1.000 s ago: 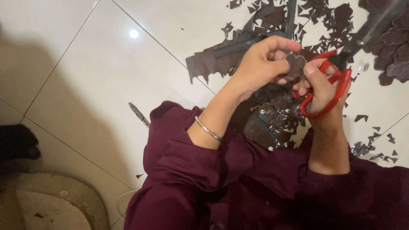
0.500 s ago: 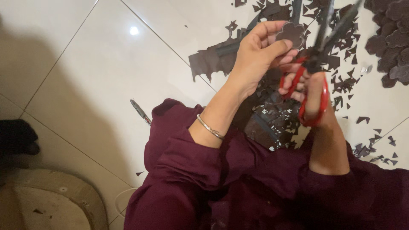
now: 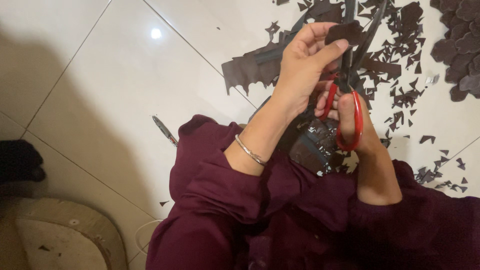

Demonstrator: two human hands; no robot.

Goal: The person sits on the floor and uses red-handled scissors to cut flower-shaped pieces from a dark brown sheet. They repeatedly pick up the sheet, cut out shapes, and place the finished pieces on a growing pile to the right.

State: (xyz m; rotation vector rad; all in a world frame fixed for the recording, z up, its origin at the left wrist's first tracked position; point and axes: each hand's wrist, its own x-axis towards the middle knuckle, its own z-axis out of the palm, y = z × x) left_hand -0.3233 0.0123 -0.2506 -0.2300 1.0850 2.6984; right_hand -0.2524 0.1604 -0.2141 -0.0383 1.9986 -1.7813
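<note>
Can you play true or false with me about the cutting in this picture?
1. The right hand holds red-handled scissors. True.
2. The left hand pinches a small dark brown cut piece. True.
3. The white tiled floor has green scraps on it. False: the small dark brown scraps are brown.
4. The thin silver bangle is on the right wrist. False: the left.
5. The sleeves are yellow. False: the maroon sleeves are maroon.

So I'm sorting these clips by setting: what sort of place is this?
Probably a home or small workshop floor used for craft cutting: glossy white floor tiles, dark offcuts scattered about, and red-handled scissors trimming a dark brown piece.
</note>
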